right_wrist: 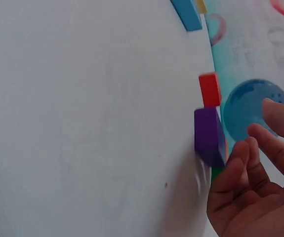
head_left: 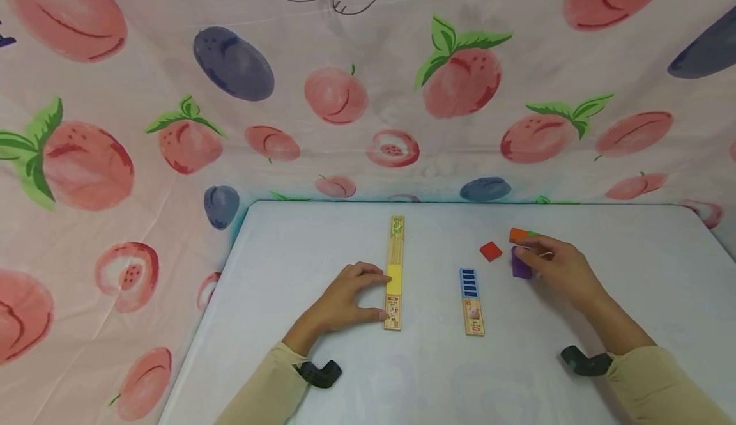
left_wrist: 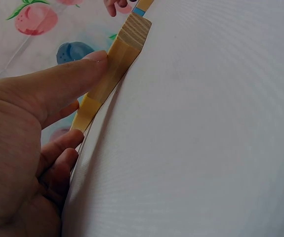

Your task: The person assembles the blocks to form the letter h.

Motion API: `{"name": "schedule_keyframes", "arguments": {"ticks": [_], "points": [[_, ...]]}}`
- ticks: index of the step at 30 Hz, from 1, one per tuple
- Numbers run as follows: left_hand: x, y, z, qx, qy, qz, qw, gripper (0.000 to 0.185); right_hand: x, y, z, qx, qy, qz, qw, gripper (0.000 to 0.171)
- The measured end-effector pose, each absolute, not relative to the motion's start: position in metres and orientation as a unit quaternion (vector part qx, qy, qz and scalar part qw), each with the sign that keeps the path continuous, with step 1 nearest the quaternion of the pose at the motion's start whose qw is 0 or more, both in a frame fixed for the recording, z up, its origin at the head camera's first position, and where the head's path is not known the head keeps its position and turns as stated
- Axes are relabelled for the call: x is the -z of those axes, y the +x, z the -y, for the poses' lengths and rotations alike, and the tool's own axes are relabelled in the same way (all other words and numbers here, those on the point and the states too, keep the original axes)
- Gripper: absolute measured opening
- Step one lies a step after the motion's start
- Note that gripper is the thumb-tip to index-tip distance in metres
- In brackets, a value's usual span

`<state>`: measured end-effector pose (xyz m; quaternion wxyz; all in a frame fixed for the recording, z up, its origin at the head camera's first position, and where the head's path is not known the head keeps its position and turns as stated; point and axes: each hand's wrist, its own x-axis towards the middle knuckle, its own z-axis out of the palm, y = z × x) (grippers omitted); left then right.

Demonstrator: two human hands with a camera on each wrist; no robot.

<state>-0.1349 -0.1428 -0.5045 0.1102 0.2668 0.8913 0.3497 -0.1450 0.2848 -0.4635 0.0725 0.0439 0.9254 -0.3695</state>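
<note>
A straight row of flat wooden domino-like blocks (head_left: 395, 251) stands on the left of the white table, with a plain yellow block (head_left: 394, 281) in it and a printed wooden block (head_left: 393, 319) at the near end. My left hand (head_left: 345, 300) touches the row's left side, fingertips at the yellow block and thumb against the near wooden block (left_wrist: 114, 74). Over on the right, my right hand (head_left: 566, 271) hovers at a purple block (right_wrist: 207, 133), thumb and fingers apart. Its fingers partly cover an orange block (head_left: 517, 235) and a green block (head_left: 533, 233).
Left of the purple block lies a red block (head_left: 490, 251). A blue block with dark bars (head_left: 469, 282) and a pictured wooden block (head_left: 474, 317) lie end to end mid-table. Behind the white table (head_left: 425, 374) hangs a fruit-patterned cloth (head_left: 397, 92).
</note>
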Motion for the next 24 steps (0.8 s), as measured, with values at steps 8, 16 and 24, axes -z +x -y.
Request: {"name": "schedule_keyframes", "arguments": {"ticks": [8, 16, 24], "points": [[0.504, -0.135, 0.143, -0.347, 0.266, -0.893, 0.111, 0.064, 0.471, -0.15, -0.298, 0.336, 0.043, -0.937, 0.087, 0.066], [0.503, -0.135, 0.143, -0.35, 0.269, -0.891, 0.106, 0.064, 0.475, -0.152, -0.302, 0.315, 0.045, -0.943, 0.1, 0.067], [0.504, -0.134, 0.143, -0.344, 0.267, -0.894, 0.108, 0.064, 0.477, -0.153, -0.3, 0.311, 0.04, -0.943, 0.112, 0.069]]}}
